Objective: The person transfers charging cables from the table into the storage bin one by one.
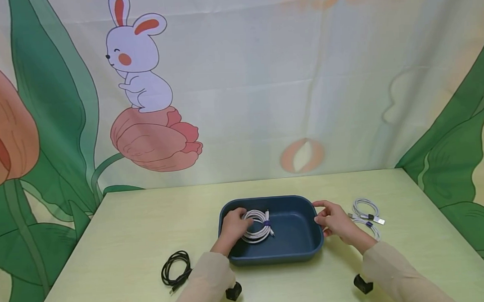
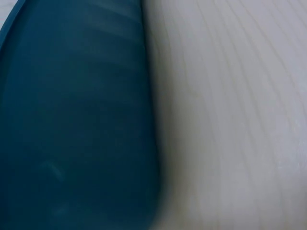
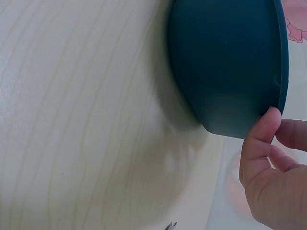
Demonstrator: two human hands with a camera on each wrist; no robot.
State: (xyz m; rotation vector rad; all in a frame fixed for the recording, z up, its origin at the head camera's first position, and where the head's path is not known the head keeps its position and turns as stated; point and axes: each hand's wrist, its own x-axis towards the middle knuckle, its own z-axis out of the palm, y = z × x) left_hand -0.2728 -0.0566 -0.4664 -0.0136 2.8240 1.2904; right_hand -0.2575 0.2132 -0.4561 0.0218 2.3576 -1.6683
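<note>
A dark blue rectangular plastic bin (image 1: 296, 234) stands on the table with a coiled white cable (image 1: 259, 237), tied with a purple band, inside at its left. My left hand (image 1: 232, 226) reaches over the bin's left side and holds the left part of that coil; some fingertips are hidden. In the left wrist view only the bin's outer wall (image 2: 76, 120) and the tabletop appear. At the right end, my right hand (image 1: 336, 221) grips the bin's rim. The right wrist view shows the right hand (image 3: 273, 177) pinching that rim between thumb and fingers.
A coiled black cable (image 1: 176, 268) lies left of the bin. Two white cables, one with a black band (image 1: 366, 204) and one with a purple band (image 1: 373, 230), lie beyond the right hand. Behind the pale wooden table (image 1: 136, 227) hangs a printed curtain (image 1: 240, 101).
</note>
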